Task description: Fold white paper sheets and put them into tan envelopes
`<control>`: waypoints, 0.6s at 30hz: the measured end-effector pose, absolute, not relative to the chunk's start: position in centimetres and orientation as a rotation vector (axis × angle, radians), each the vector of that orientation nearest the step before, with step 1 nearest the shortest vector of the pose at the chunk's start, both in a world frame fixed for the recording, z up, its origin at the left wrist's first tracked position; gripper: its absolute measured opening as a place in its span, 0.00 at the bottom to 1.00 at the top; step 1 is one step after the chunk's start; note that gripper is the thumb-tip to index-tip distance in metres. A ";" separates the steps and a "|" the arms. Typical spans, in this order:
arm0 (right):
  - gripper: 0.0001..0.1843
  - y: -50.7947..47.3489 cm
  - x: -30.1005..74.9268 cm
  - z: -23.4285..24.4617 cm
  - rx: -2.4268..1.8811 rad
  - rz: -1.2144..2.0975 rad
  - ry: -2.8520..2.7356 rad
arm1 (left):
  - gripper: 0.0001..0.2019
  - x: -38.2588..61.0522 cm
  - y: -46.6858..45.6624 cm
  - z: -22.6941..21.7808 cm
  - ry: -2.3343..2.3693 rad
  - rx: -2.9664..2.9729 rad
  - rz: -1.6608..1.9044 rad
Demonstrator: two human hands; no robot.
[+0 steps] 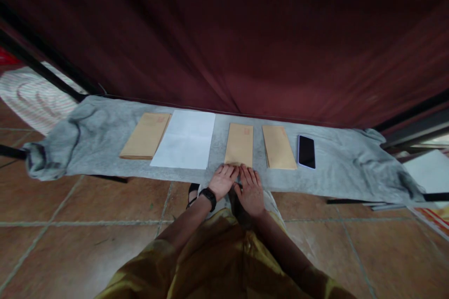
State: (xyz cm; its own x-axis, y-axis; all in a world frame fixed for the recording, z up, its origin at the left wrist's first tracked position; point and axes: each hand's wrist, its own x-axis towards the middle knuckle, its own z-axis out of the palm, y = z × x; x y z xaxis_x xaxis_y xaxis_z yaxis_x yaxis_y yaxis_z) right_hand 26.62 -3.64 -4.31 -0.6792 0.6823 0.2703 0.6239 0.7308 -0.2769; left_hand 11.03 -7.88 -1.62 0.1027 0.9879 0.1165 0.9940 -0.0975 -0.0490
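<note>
A single brown envelope (240, 144) lies upright in front of me on the grey cloth. My left hand (223, 180), with a black watch on its wrist, rests its fingers on the envelope's near left end. Beside it, my right hand (251, 190) lays its fingers flat over the near right end. Both hands have outstretched fingers and grasp nothing that I can see; they cover the envelope's near edge. To the left are a stack of white paper sheets (185, 139) and a pile of brown envelopes (145, 135). Just right sits another small envelope pile (279, 147).
A phone (306, 151) with a dark screen lies right of the envelopes. The grey cloth (345, 163) covers a narrow bench-like surface. Behind it hangs a dark red curtain (224, 42). Black metal bars (45, 63) stand at the sides, above a tiled floor (115, 201).
</note>
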 end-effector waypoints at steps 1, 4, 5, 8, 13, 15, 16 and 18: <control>0.32 -3.6 26.6 -4.4 -1.006 0.225 -2.583 | 0.20 11.0 -7.9 -1.6 -2.025 -2.245 -0.073; 0.32 -3.5 26.7 -4.4 -0.998 0.215 -2.594 | 0.20 10.8 -8.0 -1.5 -2.007 -2.251 -0.068; 0.32 -3.5 26.8 -4.4 -0.999 0.214 -2.594 | 0.21 10.8 -8.0 -1.5 -1.998 -2.257 -0.070; 0.31 -3.3 27.2 -4.3 -1.014 0.222 -2.590 | 0.21 10.6 -8.0 -1.5 -1.968 -2.276 -0.067; 0.29 -2.9 28.0 -4.2 -1.072 0.224 -2.579 | 0.21 10.4 -8.0 -1.8 -1.959 -2.270 -0.056; 0.28 -2.8 28.2 -4.2 -1.090 0.220 -2.570 | 0.21 10.3 -8.2 -1.9 -1.970 -2.261 -0.062; 0.28 -2.7 28.3 -4.2 -1.097 0.218 -2.562 | 0.21 10.2 -8.3 -1.9 -1.980 -2.254 -0.072; 0.28 -2.7 28.4 -4.1 -1.110 0.218 -2.545 | 0.22 10.0 -8.5 -2.1 -2.014 -2.238 -0.109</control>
State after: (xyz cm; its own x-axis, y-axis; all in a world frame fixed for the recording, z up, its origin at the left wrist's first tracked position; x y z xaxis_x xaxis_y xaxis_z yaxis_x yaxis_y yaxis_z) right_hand 28.40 -2.65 -4.15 -0.6295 0.7327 0.2585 0.6780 0.6805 -0.2778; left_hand 9.99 -8.52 -2.14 0.1072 0.9844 0.1394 0.9937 -0.1016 -0.0468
